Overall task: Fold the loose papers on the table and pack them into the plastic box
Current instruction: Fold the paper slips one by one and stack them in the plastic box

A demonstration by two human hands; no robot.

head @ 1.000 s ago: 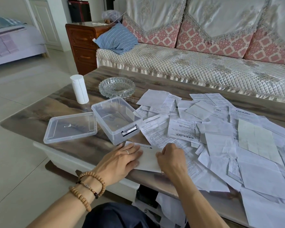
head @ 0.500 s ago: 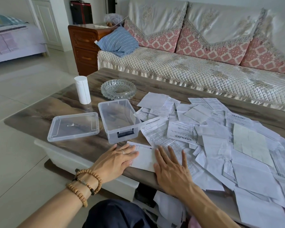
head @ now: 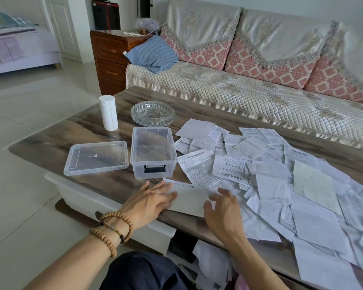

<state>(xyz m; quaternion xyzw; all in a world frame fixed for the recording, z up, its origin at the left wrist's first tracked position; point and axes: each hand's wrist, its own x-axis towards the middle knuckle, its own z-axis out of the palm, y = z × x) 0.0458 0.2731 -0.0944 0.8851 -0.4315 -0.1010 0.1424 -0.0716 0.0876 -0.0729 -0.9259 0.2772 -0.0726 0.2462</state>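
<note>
Right hand [head: 222,212] lifted off, fingers loosely spread, left hand [head: 149,198] still pressing flat the folded white paper sheet [head: 189,200]; crease done, clear plastic box [head: 153,151] next.

A second ago the right hand [head: 223,210] was curled in a fist on the near folded paper [head: 189,200]; half a second ago it lay flat with fingers spread over that sheet's right end. Now it is lifted, blurred, fingers loosely bent at the sheet's right edge. The left hand [head: 150,198] has slid slightly further onto the paper's left end, fingers straight and flat.
</note>
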